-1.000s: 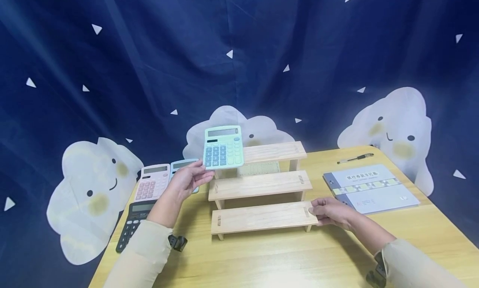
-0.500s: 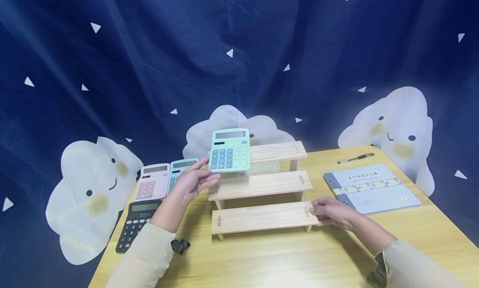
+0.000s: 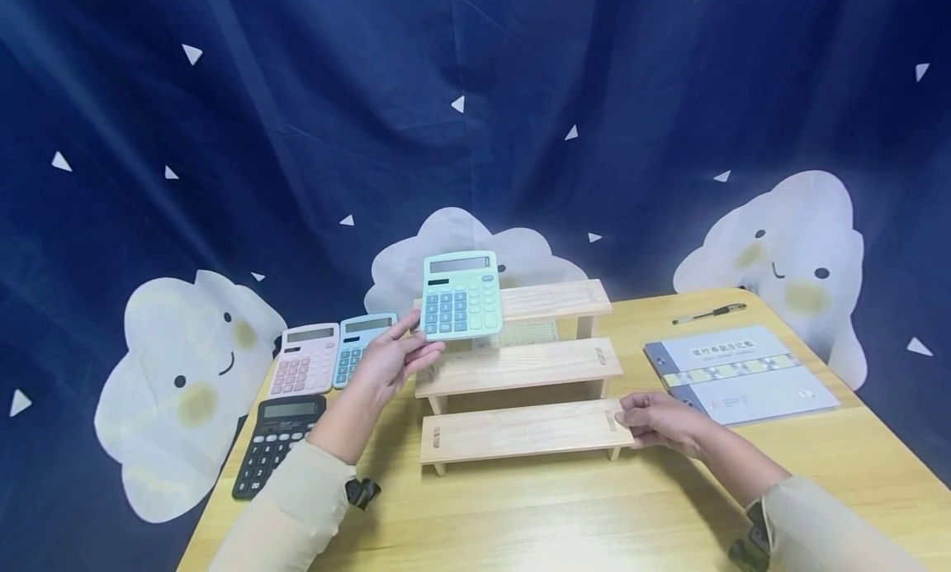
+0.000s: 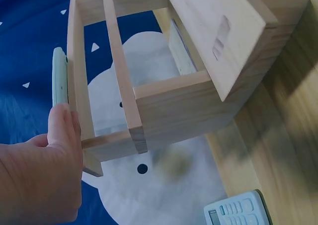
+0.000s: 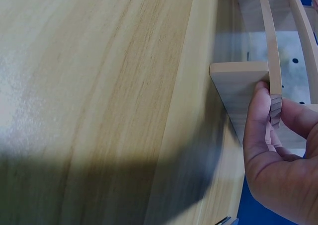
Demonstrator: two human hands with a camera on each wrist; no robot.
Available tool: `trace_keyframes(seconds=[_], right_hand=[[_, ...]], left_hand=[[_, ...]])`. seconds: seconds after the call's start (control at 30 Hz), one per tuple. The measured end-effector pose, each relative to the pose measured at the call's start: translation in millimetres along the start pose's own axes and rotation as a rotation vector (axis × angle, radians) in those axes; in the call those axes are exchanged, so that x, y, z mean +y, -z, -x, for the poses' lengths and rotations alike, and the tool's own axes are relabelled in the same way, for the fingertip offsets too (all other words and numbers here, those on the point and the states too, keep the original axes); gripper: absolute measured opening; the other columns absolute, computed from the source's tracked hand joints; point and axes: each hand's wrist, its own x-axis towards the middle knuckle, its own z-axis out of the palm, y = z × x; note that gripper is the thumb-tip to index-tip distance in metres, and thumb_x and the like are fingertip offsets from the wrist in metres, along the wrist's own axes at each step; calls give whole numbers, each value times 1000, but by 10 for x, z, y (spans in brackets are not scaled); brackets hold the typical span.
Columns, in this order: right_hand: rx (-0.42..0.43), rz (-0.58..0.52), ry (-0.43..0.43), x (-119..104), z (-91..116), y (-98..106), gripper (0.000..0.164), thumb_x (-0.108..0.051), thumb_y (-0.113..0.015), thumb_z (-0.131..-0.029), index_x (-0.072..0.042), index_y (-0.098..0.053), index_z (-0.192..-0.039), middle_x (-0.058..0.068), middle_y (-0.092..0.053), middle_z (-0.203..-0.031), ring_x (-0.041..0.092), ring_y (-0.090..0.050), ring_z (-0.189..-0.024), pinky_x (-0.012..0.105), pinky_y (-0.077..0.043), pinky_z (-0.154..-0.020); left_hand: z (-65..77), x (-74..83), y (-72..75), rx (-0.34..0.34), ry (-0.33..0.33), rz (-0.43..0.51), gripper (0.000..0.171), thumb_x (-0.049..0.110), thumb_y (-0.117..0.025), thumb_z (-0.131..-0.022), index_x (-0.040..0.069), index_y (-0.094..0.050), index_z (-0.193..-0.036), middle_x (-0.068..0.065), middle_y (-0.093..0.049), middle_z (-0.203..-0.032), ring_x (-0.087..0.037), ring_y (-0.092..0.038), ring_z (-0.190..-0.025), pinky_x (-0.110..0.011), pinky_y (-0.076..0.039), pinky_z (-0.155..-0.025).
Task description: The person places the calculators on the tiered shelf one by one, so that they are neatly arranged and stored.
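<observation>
My left hand [image 3: 388, 361] pinches a mint-green calculator [image 3: 462, 300] at its lower left corner, keys and display facing me. In the head view the calculator overlaps the left part of the top tier of a three-step wooden display rack [image 3: 520, 433]. The left wrist view shows the calculator [image 4: 59, 81] edge-on, right beside the rack's top board. My right hand [image 3: 664, 423] grips the right end of the rack's lowest board. In the right wrist view, thumb and fingers of that hand [image 5: 278, 160] lie on either face of the board end.
Left of the rack lie a pink calculator [image 3: 305, 361], a blue calculator [image 3: 360, 345] and a black calculator [image 3: 275, 448]. To the right are a grey-blue ledger book [image 3: 743, 378] and a pen [image 3: 709, 314]. A pale printed sheet [image 3: 520, 333] shows behind the middle tier.
My left hand has moved the mint-green calculator to the right, in front of the rack's top tier, mostly in the first half second. The right hand stays on the lowest board.
</observation>
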Motion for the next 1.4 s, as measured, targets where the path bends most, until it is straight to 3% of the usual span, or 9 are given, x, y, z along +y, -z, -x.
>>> trace_keyframes(seconds=[0.27,0.47,0.73,0.97,1.2,1.4], right_hand=[[6,11,-8,-21,-6,-22,27,-10,-57,-90,8,-49,-108,3,-62,-84,13,-59,-75,26,-57,-70],[-4,19,3,-54,5,-25,22,-9,-55,-91,7,-51,-106,3,-63,-84,13,-61,-75,25,-57,-69],[-6,14,7,-53,14,-19,23,-9,-55,-91,7,-51,-106,4,-64,-85,14,-62,-75,26,-58,-69],[-10,-2,2,-29,16,-21,23,-8,-54,-91,8,-51,-107,4,-65,-86,15,-63,-76,25,-57,-67],[-14,2,4,-26,21,-4,24,-8,-54,-91,9,-50,-108,4,-65,-85,14,-63,-76,24,-57,-67],[-22,-1,0,-19,1,-2,25,-8,-54,-91,9,-50,-108,5,-65,-86,15,-63,-76,25,-57,-67]], left_hand=[[23,11,104,-17,-31,-68,50,3,-45,-97,2,-29,-145,-12,-67,-91,-22,-69,-88,-30,-56,-86],[86,158,277,-29,-67,-151,44,3,-44,-97,-7,-32,-138,-9,-67,-87,-19,-69,-84,-31,-57,-83],[293,516,497,-32,-96,-281,25,11,-46,-98,7,-46,-122,-1,-69,-89,-16,-69,-83,-32,-60,-77],[483,711,752,40,-166,-394,16,13,-50,-97,12,-52,-113,5,-71,-84,-11,-70,-80,-23,-59,-71],[653,887,1062,96,-242,-395,12,19,-53,-97,17,-54,-109,7,-71,-84,-8,-69,-79,-20,-58,-71],[732,888,1415,162,-258,-365,12,24,-56,-95,21,-56,-107,8,-71,-83,-7,-69,-78,-18,-58,-70]])
